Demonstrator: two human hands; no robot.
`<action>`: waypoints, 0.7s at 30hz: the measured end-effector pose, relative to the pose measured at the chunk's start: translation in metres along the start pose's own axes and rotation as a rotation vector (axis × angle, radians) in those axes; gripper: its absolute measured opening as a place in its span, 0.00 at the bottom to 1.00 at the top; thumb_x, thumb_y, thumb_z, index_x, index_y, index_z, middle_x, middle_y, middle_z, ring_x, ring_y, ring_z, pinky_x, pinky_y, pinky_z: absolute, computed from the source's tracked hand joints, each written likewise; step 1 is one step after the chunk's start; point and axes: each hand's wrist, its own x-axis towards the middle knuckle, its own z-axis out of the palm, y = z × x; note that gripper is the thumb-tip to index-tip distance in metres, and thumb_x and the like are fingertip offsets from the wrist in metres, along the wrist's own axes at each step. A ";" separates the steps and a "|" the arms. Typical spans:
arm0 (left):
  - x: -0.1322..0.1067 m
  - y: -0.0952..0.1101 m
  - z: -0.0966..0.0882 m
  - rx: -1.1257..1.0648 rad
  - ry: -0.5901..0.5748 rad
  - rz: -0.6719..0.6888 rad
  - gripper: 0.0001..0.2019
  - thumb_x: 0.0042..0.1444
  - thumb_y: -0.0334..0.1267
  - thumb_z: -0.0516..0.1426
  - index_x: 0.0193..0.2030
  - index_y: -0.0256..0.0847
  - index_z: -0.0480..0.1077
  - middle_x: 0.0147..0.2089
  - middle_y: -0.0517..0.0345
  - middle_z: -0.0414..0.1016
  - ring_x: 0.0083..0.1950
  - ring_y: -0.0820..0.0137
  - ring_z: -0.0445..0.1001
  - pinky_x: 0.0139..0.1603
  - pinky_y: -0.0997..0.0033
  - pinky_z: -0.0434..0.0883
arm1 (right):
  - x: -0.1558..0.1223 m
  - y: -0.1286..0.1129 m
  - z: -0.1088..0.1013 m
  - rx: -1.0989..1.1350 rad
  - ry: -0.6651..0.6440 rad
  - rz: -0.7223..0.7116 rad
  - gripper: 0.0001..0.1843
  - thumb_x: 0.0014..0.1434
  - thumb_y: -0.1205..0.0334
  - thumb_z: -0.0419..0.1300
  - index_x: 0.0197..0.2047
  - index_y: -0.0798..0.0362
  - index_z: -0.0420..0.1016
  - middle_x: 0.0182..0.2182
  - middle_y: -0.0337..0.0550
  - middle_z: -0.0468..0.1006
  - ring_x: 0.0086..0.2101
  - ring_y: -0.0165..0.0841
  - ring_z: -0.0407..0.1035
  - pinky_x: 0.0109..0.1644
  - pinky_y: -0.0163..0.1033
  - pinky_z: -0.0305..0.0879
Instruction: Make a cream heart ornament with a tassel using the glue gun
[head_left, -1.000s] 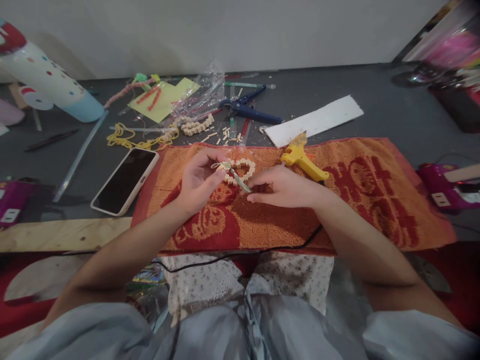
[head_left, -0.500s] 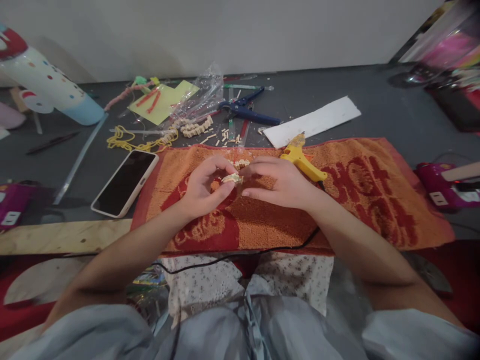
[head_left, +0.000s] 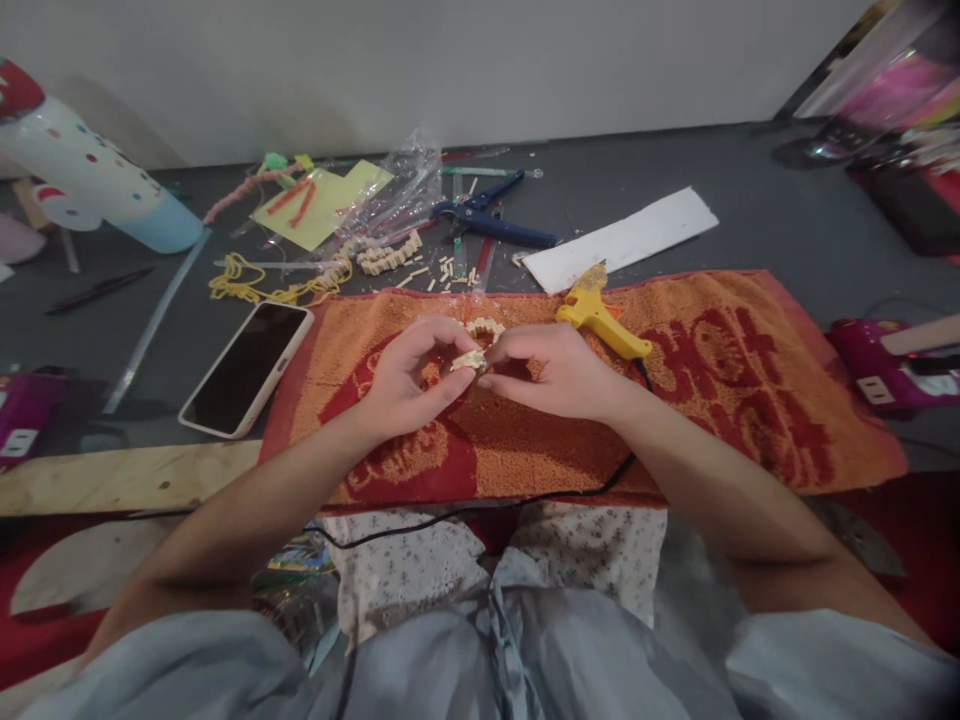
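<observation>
Held over the towel (head_left: 750,400), a bead ring (head_left: 484,328); on its far edge, glue gun (head_left: 600,320); left, phone (head_left: 246,367); behind, pliers (head_left: 491,215) and paper strip (head_left: 621,240).

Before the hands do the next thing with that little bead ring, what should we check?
1. The left hand and right hand both pinch the bead ring: ok.
2. The bead ring is over the towel, so dropped bits land soft: ok.
3. The glue gun nozzle points away from the hands: ok.
4. Whether the glue gun is hot or cool: cannot tell.
5. The black cord lies across the lap under the arms and might snag: not ok.
6. Whether the ring is fully joined: cannot tell, fingers hide it.
</observation>
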 end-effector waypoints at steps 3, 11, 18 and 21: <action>0.000 0.000 0.001 -0.022 0.018 -0.006 0.07 0.57 0.39 0.61 0.41 0.43 0.71 0.36 0.55 0.72 0.35 0.72 0.70 0.35 0.72 0.70 | 0.000 0.000 0.000 0.027 -0.006 -0.007 0.08 0.59 0.62 0.61 0.30 0.56 0.75 0.26 0.41 0.77 0.27 0.27 0.67 0.34 0.33 0.60; -0.001 0.000 0.000 -0.027 -0.028 0.004 0.08 0.56 0.35 0.61 0.43 0.41 0.71 0.38 0.55 0.72 0.36 0.73 0.70 0.36 0.73 0.70 | 0.000 0.001 0.001 0.000 0.001 0.059 0.11 0.55 0.58 0.64 0.27 0.55 0.72 0.22 0.37 0.71 0.24 0.26 0.62 0.30 0.32 0.55; 0.000 0.000 0.000 -0.033 -0.039 0.001 0.09 0.55 0.36 0.63 0.42 0.41 0.72 0.37 0.55 0.72 0.35 0.73 0.70 0.35 0.74 0.70 | 0.000 0.001 0.002 -0.006 0.002 0.107 0.11 0.59 0.58 0.60 0.29 0.56 0.74 0.24 0.40 0.76 0.25 0.27 0.65 0.31 0.33 0.56; 0.000 0.000 0.001 -0.052 -0.025 -0.013 0.09 0.55 0.37 0.63 0.43 0.41 0.72 0.37 0.54 0.73 0.35 0.73 0.71 0.35 0.74 0.71 | 0.000 0.002 0.002 -0.012 0.000 0.102 0.12 0.59 0.58 0.59 0.28 0.56 0.74 0.23 0.40 0.75 0.25 0.27 0.65 0.31 0.33 0.56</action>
